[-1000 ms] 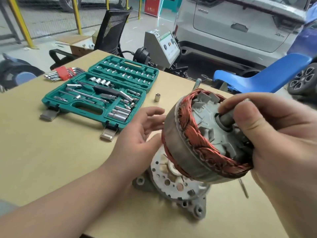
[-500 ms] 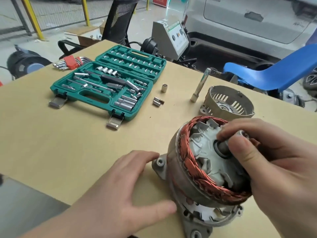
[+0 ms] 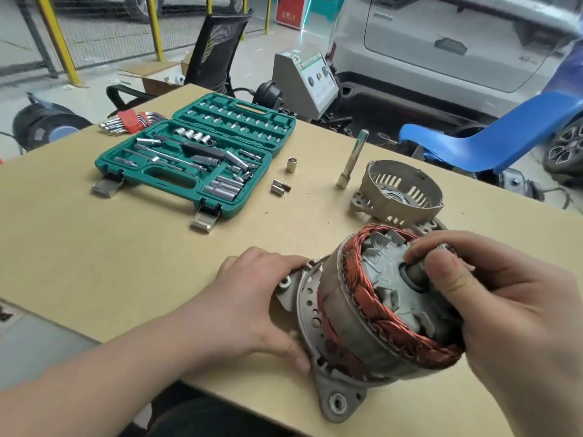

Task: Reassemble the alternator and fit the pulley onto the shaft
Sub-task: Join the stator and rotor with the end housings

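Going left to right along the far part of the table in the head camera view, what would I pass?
Red hex key set → green socket case → upright loose socket → long socket extension → grey alternator cover.

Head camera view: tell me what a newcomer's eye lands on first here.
The copper-wound stator at lower right, sitting tilted on the drilled end housing, draws the eye first. The right hand pinches the shaft at its centre, and the left hand grips the housing's rim. Behind them, the open green socket set lies at mid-left of the table, and the other housing half sits at right.
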Available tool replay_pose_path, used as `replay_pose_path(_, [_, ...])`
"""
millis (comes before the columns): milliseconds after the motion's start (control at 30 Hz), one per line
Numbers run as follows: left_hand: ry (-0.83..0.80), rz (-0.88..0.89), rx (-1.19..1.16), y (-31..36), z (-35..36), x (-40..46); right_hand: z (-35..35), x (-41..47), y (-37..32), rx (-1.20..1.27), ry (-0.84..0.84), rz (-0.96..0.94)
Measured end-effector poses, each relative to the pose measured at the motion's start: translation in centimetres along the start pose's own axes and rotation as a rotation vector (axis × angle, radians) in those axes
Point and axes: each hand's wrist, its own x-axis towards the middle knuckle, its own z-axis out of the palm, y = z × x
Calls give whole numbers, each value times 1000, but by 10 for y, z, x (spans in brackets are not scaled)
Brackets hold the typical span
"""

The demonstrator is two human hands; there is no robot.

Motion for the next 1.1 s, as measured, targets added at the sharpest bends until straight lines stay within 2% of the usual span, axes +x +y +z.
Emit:
replay_pose_path(133, [-24,37,-1,4,-7,14,3,3,5,5,-1,14])
replay_pose_path(533, [114,88,-157,1,3,26,-9,-6,22,157,32,23])
replay_pose_path(867, [151,132,-188,6,9,22,-13,-1,11,-37,-86,-221])
replay_pose_path(1100, [147,113,-153,7,7,22,-3,3,27,145,54,-4])
